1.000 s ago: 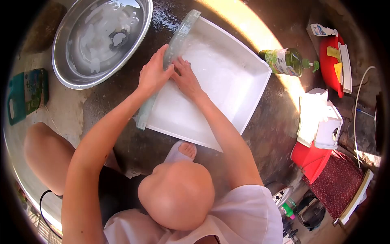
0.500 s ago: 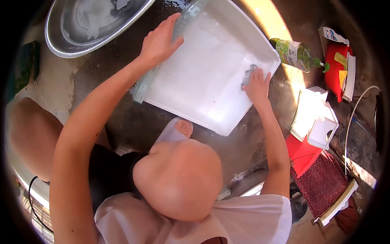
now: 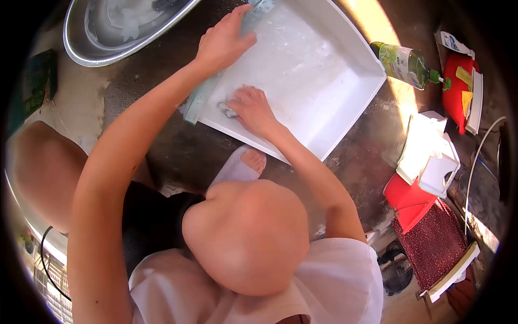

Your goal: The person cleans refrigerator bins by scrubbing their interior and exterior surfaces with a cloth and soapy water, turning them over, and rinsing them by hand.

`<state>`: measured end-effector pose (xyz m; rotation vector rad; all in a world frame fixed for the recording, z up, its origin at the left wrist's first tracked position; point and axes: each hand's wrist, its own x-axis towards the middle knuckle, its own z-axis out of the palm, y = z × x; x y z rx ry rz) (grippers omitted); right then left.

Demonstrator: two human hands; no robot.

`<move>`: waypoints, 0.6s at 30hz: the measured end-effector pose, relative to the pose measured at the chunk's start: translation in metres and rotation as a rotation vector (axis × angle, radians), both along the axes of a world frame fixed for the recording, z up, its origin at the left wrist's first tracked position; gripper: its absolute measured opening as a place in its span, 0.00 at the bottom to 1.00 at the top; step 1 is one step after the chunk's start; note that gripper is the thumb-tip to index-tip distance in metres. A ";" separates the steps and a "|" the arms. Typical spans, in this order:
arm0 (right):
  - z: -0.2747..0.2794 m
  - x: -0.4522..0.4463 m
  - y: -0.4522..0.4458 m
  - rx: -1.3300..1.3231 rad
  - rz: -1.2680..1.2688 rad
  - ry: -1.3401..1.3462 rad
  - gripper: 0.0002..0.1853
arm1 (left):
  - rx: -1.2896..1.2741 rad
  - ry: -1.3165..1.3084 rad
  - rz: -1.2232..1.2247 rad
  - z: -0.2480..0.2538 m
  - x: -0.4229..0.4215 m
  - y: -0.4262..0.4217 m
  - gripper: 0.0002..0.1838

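A white plastic drawer point(image 3: 302, 81) with a clear greenish front panel point(image 3: 202, 97) lies on the wet floor, its inside wet with a whitish film. My left hand point(image 3: 224, 43) grips the panel's upper edge, with the thumb over the inner side. Near the drawer's lower left corner, my right hand point(image 3: 252, 109) presses a silvery grey scrubber point(image 3: 227, 110) against the bottom. The fingers are bent over the scrubber and hide part of it.
At upper left stands a metal basin point(image 3: 116, 38) holding whitish liquid. A green pump bottle point(image 3: 407, 66) lies right of the drawer. Farther right are a red container point(image 3: 457, 86), white plastic parts point(image 3: 426, 156) and a dark red patterned piece point(image 3: 431, 243). My slippered foot point(image 3: 243, 164) is below the drawer.
My right hand has swept the scrubber from the drawer's right side leftward to near the clear panel. My left hand keeps its grip on the panel. The whole view has shifted slightly.
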<state>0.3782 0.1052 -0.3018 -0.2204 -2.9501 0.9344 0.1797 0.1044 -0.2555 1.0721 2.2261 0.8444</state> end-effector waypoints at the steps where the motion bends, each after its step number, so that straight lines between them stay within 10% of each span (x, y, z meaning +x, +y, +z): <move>1: -0.008 -0.017 0.013 0.053 -0.030 0.105 0.10 | 0.004 0.004 -0.005 -0.001 0.000 0.000 0.33; 7: -0.030 0.052 0.128 0.528 -0.625 -0.101 0.24 | -0.031 0.016 -0.012 0.004 0.000 0.001 0.33; 11: -0.018 0.065 0.021 0.119 -0.493 -0.246 0.40 | -0.044 0.008 -0.018 0.005 -0.001 0.004 0.34; 13: -0.017 0.016 -0.008 0.212 -0.253 -0.297 0.39 | -0.054 -0.004 -0.016 0.008 0.000 0.004 0.34; 18: -0.036 -0.012 0.097 0.396 -0.613 -0.106 0.30 | -0.087 -0.032 -0.036 0.008 0.002 -0.003 0.34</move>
